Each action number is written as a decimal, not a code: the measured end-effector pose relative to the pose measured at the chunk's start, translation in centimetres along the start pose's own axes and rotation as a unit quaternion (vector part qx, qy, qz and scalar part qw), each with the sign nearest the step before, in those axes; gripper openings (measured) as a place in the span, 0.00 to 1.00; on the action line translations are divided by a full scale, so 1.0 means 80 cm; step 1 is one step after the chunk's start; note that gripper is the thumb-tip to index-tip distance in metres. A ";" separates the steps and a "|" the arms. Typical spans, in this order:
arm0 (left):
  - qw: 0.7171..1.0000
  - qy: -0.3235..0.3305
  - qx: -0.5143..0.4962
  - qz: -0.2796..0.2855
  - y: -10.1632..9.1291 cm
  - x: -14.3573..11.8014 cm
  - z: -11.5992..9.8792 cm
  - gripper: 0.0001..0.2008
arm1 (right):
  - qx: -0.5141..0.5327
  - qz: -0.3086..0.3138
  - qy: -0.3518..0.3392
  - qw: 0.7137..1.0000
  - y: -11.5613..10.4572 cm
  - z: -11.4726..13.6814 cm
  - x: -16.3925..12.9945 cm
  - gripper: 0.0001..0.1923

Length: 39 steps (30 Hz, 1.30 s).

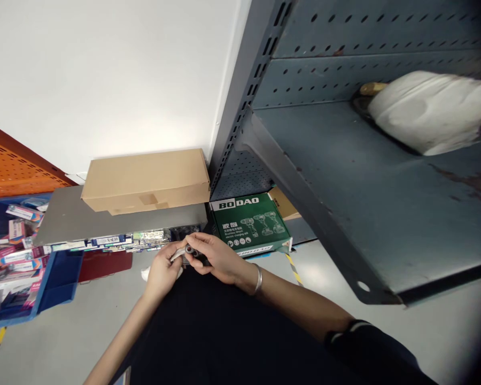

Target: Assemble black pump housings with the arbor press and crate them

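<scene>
In the head view my left hand (pixel 163 271) and my right hand (pixel 216 258) meet in front of my dark shirt. The fingers of my right hand wrap round a small dark cylindrical piece (pixel 198 254), whose round end faces up and looks hollow. A strip of white cloth or tissue (pixel 178 253) is pinched in my left hand, touching or close to the dark piece. More white material shows below the left hand, partly hidden by it. The exact kind of the dark piece cannot be made out.
Behind my hands a brown cardboard box (pixel 148 179) lies on a grey shelf (pixel 64 214) above packed small boxes. A green drill box (pixel 250 222) stands beside it. Blue bin (pixel 60 283) holds cartons at left. A metal shelf (pixel 344 182) bearing a white wrapped bundle (pixel 428 112) juts out at right.
</scene>
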<state>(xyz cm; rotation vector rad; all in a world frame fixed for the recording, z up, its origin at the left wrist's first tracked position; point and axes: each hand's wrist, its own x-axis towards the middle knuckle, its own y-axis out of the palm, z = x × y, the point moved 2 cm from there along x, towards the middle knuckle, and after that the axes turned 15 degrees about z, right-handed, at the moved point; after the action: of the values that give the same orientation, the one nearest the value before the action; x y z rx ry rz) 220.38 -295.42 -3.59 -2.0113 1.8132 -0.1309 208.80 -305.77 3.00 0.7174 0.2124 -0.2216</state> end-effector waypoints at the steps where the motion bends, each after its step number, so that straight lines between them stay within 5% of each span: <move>1: 1.000 -0.001 0.000 -0.002 0.000 0.000 0.000 0.20 | -0.018 -0.002 0.004 1.000 -0.001 0.002 0.000 0.14; 4: 1.000 -0.007 -0.001 -0.007 0.000 -0.001 0.000 0.21 | -0.181 -0.025 0.025 0.983 -0.009 0.012 -0.004 0.13; 8: 1.000 -0.012 0.000 -0.007 0.002 -0.002 0.000 0.24 | -0.495 -0.063 0.031 0.866 -0.018 0.025 -0.009 0.12; 11: 1.000 -0.015 0.002 -0.006 0.003 -0.002 -0.002 0.23 | -0.583 -0.048 0.027 0.811 -0.018 0.023 -0.008 0.14; 13: 1.000 -0.016 0.005 -0.006 0.003 -0.002 -0.003 0.23 | -0.566 -0.042 0.018 0.823 -0.018 0.020 -0.007 0.15; 15: 1.000 -0.018 0.008 -0.007 0.003 -0.002 -0.003 0.23 | -0.467 -0.054 0.011 0.882 -0.020 0.019 -0.005 0.14; 17: 1.000 -0.022 0.009 -0.008 0.003 -0.003 -0.003 0.25 | -0.277 -0.051 0.027 0.959 -0.023 0.018 -0.005 0.13; 19: 1.000 -0.027 0.008 -0.008 0.003 -0.003 -0.001 0.25 | -0.069 -0.018 0.046 0.996 -0.025 0.018 -0.005 0.11; 22: 0.999 -0.030 0.009 -0.012 0.003 -0.003 0.001 0.25 | 0.063 0.024 0.048 0.997 -0.026 0.023 -0.009 0.14; 30: 1.000 -0.027 0.010 -0.010 0.003 0.001 -0.001 0.21 | 0.055 0.103 0.020 0.993 -0.018 0.025 -0.013 0.14; 39: 0.999 -0.037 0.003 0.000 0.003 0.006 0.003 0.22 | 0.180 0.088 0.001 0.980 -0.028 0.010 -0.009 0.13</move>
<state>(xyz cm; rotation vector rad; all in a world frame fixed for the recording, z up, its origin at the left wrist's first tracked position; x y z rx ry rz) 220.30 -295.81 -4.00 -1.9850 1.7656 -0.0608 207.62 -307.85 2.40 1.0906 0.1102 -0.0887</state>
